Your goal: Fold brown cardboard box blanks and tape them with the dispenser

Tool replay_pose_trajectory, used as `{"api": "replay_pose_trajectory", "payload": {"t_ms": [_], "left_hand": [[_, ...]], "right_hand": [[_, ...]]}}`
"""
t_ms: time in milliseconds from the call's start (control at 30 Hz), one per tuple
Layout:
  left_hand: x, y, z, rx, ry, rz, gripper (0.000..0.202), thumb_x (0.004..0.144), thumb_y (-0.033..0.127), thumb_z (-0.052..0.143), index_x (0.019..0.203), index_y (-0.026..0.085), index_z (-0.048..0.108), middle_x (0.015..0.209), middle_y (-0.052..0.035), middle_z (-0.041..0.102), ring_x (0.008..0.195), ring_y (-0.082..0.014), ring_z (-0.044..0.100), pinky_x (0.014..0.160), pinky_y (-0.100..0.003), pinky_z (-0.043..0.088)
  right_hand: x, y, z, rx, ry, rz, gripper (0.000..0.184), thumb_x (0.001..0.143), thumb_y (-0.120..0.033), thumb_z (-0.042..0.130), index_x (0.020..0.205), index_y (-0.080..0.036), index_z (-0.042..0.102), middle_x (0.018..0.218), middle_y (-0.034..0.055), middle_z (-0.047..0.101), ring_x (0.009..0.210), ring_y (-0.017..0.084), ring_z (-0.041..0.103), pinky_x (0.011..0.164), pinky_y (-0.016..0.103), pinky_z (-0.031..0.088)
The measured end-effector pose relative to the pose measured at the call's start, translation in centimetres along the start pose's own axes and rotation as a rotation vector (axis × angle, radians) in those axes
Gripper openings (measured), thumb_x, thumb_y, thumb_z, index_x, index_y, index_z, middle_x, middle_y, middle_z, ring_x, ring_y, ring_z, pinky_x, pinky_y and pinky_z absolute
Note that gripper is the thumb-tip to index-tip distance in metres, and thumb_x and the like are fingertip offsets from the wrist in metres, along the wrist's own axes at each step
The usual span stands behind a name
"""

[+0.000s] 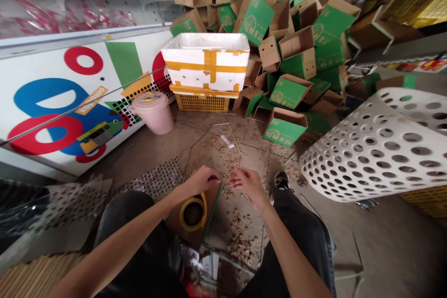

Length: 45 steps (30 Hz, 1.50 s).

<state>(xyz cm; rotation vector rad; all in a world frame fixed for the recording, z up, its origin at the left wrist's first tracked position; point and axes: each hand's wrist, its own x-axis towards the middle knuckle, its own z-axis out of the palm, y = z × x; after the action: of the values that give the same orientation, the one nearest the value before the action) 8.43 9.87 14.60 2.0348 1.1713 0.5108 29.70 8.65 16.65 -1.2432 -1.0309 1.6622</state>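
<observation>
My left hand (204,180) is over the far edge of a cardboard box (179,214) between my knees. Its thumb and fingers are pinched together; anything inside the pinch is too small to make out. A little to the right, apart from it, my right hand (247,185) hovers above the floor, palm turned inward. Its fingers are loosely bent and slightly separated, with nothing visible in them. On the box's brown top lies a roll of yellow tape (184,223), close to my left wrist. The box has a green side facing right.
Small brown discs (244,237) litter the floor. Ahead stand a white foam box (206,72) on a yellow crate (202,103), a pink lidded bucket (155,114) and a pile of green cardboard boxes (286,91). A white perforated basket (377,149) is at right.
</observation>
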Motion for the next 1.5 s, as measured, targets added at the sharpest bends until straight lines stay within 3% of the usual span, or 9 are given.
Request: {"api": "replay_pose_trajectory", "payload": {"t_ms": [100,333,533,667,833,967,1100,1267,1500], "left_hand": [[0.0,-0.1,0.0,0.016,-0.004,0.016,0.017,0.088,0.011,0.063,0.081,0.014,0.078,0.062,0.0002,0.068,0.058,-0.0112,0.057,0.064,-0.02,0.04],[0.0,-0.7,0.3,0.06,-0.013,0.006,0.018,0.087,0.013,0.063,0.088,0.015,0.08,0.071,-0.002,0.074,0.064,-0.0134,0.061,0.066,-0.022,0.041],[0.0,-0.9,0.4,0.065,0.003,0.026,0.016,0.087,0.015,0.063,0.087,0.015,0.079,0.073,-0.0032,0.074,0.066,-0.0135,0.062,0.068,-0.022,0.042],[0.0,-0.7,0.4,-0.049,-0.026,0.009,0.019,0.089,0.017,0.06,0.08,0.015,0.076,0.06,-0.0009,0.068,0.055,-0.0119,0.059,0.062,-0.021,0.043],[0.1,-1.1,1.1,-0.313,-0.037,-0.046,0.023,0.09,0.026,0.058,0.077,0.015,0.073,0.064,-0.0039,0.071,0.059,-0.0142,0.067,0.063,-0.022,0.051],[0.1,-1.2,1.8,-0.528,-0.041,-0.124,0.028,0.083,0.042,0.07,0.085,0.014,0.073,0.072,-0.0059,0.074,0.065,-0.0181,0.071,0.067,-0.027,0.057],[0.2,-0.9,2.4,-0.555,-0.004,-0.122,0.04,0.078,0.052,0.078,0.087,0.013,0.076,0.078,-0.0074,0.077,0.07,-0.0173,0.07,0.07,-0.027,0.055],[0.6,-0.6,3.0,-0.714,0.051,-0.18,0.051,0.069,0.059,0.085,0.083,0.011,0.076,0.068,-0.0056,0.074,0.062,-0.0149,0.066,0.066,-0.027,0.053],[0.9,-0.5,3.0,-0.768,0.043,-0.234,0.054,0.061,0.057,0.091,0.081,0.01,0.075,0.066,-0.0045,0.072,0.059,-0.014,0.065,0.064,-0.027,0.052]], "right_hand": [[0.1,-0.1,0.0,0.016,0.023,0.0,0.03,0.082,-0.046,0.072,0.088,-0.017,0.071,0.069,0.0033,0.072,0.055,0.012,0.064,0.053,0.023,0.054],[0.1,-0.2,0.2,-0.046,0.064,-0.053,0.024,0.079,-0.042,0.066,0.09,-0.02,0.068,0.092,0.0069,0.076,0.073,0.015,0.069,0.058,0.025,0.057],[0.1,-0.3,0.3,-0.109,0.082,-0.073,0.026,0.079,-0.043,0.06,0.089,-0.02,0.068,0.087,0.0054,0.073,0.072,0.016,0.068,0.056,0.026,0.056],[-0.2,-0.8,0.0,-0.21,0.092,-0.128,0.036,0.08,-0.053,0.062,0.089,-0.019,0.072,0.066,-0.0003,0.062,0.056,0.012,0.058,0.044,0.018,0.04],[0.0,-0.5,-0.5,-0.331,-0.064,0.093,0.07,0.092,-0.071,0.038,0.066,-0.014,0.069,0.057,0.0043,0.058,0.047,0.011,0.053,0.042,0.021,0.034],[0.2,1.1,-0.1,-0.492,-0.073,0.021,0.041,0.09,-0.054,0.056,0.074,-0.018,0.067,0.061,0.0011,0.061,0.05,0.013,0.056,0.045,0.023,0.041],[0.1,2.0,0.4,-0.497,-0.147,0.031,0.026,0.091,-0.041,0.058,0.08,-0.019,0.066,0.072,0.0017,0.069,0.058,0.014,0.063,0.05,0.022,0.047],[0.2,2.5,0.6,-0.423,-0.261,0.071,0.017,0.089,-0.032,0.057,0.086,-0.019,0.067,0.084,0.002,0.074,0.067,0.013,0.067,0.057,0.022,0.05],[0.2,2.8,0.7,-0.394,-0.238,0.085,0.019,0.087,-0.035,0.059,0.076,-0.019,0.064,0.065,-0.0007,0.067,0.058,0.014,0.063,0.052,0.023,0.046]]}}
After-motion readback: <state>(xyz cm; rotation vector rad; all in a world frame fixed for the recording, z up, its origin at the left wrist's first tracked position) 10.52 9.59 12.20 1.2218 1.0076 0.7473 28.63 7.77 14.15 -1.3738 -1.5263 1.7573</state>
